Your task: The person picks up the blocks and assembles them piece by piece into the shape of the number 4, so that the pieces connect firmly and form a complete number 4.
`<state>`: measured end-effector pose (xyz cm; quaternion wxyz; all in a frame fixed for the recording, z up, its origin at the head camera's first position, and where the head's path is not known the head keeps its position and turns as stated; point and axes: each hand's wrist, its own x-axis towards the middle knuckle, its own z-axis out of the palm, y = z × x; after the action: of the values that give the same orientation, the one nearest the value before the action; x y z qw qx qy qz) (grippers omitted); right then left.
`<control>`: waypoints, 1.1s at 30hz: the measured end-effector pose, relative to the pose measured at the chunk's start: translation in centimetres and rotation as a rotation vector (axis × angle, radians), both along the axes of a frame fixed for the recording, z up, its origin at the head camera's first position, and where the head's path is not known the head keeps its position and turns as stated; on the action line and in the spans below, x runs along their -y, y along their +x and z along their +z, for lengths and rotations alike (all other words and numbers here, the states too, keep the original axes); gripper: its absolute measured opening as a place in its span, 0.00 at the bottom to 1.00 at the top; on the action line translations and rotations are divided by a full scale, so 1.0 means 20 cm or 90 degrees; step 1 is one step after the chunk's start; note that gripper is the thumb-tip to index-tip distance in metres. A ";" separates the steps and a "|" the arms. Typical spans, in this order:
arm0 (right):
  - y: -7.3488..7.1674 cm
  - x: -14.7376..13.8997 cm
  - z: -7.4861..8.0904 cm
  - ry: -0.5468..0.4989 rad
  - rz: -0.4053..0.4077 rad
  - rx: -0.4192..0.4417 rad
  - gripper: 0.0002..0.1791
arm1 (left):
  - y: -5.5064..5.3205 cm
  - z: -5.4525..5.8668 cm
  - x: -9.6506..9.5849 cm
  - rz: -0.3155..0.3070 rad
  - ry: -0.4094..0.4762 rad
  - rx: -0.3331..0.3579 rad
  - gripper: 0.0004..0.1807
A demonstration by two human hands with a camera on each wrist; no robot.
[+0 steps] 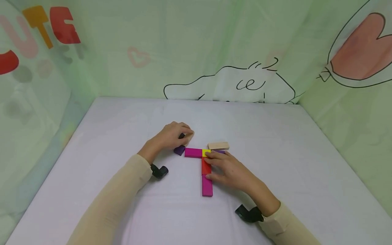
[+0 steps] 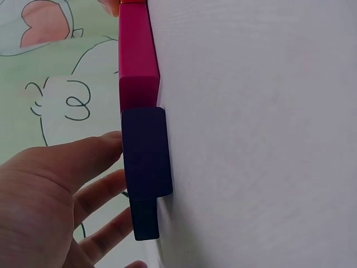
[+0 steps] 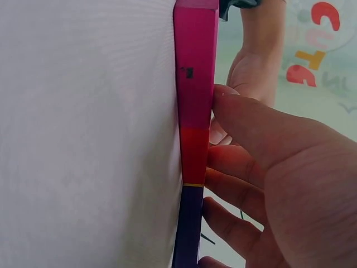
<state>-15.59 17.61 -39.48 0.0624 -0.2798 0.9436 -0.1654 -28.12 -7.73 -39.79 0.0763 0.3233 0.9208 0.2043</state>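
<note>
In the head view, flat coloured blocks lie in a T: a magenta block [image 1: 193, 152], a small yellow block [image 1: 206, 152] and a purple block [image 1: 219, 151] across; a red block [image 1: 206, 165] and another magenta block [image 1: 207, 188] below. My left hand [image 1: 171, 136] pinches what looks like a pale wooden block [image 1: 190, 137], mostly hidden by its fingers. Close to that hand are a dark purple block [image 1: 179, 150] and another dark block [image 1: 181, 135]. My right hand [image 1: 231, 170] rests its extended fingers on the T, thumb against the lower magenta block.
A plain wooden block [image 1: 218, 145] lies behind the T's right arm. The white tabletop [image 1: 137, 112] runs back to a printed cloth wall [image 1: 196, 41]. Dark wrist cameras, one at the left wrist [image 1: 159, 172] and one at the right wrist [image 1: 249, 214], stick out beside the sleeves.
</note>
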 end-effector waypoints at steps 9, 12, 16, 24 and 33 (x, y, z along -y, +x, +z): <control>0.00 0.00 0.00 0.000 -0.005 -0.002 0.34 | 0.02 0.00 0.00 0.024 0.013 0.027 0.24; 0.01 0.00 0.00 0.000 -0.006 0.001 0.34 | 0.02 0.00 0.01 0.028 0.029 0.042 0.25; 0.01 0.00 0.01 0.004 -0.011 0.009 0.35 | 0.01 -0.01 0.04 0.059 0.067 0.073 0.27; 0.01 0.00 0.02 0.006 -0.020 0.015 0.35 | 0.00 0.02 0.08 0.113 0.087 0.141 0.29; 0.01 0.00 0.01 -0.001 -0.020 0.025 0.35 | -0.02 0.01 0.12 0.073 0.066 0.064 0.21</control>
<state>-15.46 17.53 -39.27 0.0780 -0.2620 0.9464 -0.1723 -28.50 -10.14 -39.66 0.0938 0.2629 0.9209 0.2720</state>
